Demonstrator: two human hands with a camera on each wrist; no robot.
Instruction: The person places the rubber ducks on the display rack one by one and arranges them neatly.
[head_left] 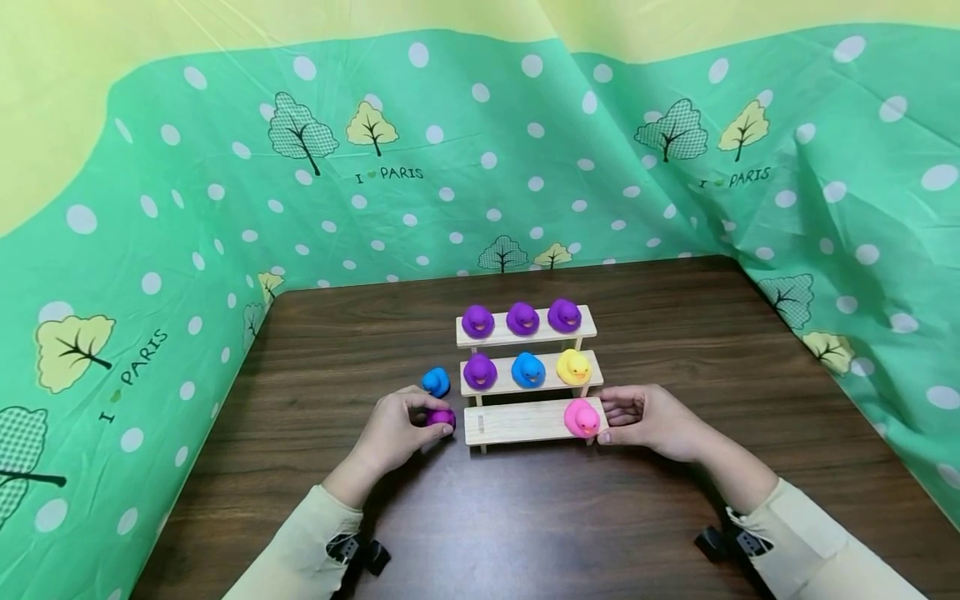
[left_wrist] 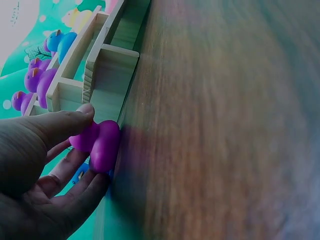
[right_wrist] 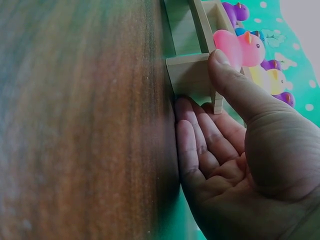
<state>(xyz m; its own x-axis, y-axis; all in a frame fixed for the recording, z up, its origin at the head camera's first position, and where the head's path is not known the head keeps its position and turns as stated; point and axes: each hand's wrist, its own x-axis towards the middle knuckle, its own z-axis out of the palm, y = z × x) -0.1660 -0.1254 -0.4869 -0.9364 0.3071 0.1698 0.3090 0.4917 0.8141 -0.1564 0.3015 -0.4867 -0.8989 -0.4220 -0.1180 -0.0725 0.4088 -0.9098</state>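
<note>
In the head view, my left hand (head_left: 393, 431) pinches a purple rubber duck (head_left: 441, 418) at the table, left of the lowest step. The left wrist view shows thumb and fingers on opposite sides of that purple duck (left_wrist: 104, 145). Just behind it sits a blue duck (head_left: 436, 382). My right hand (head_left: 651, 423) is at the right end of the wooden tiered stand (head_left: 517, 423), its fingers loosely extended beside the stand's leg. Its thumb lies close to the pink duck (head_left: 582, 419) on the lowest step; whether they touch, I cannot tell.
On the middle step stand a purple duck (head_left: 480, 372), a blue duck (head_left: 528, 370) and a yellow duck (head_left: 574, 367). Three purple ducks (head_left: 522, 318) line the top step. A green printed cloth (head_left: 450, 167) surrounds the dark wooden table (head_left: 540, 525).
</note>
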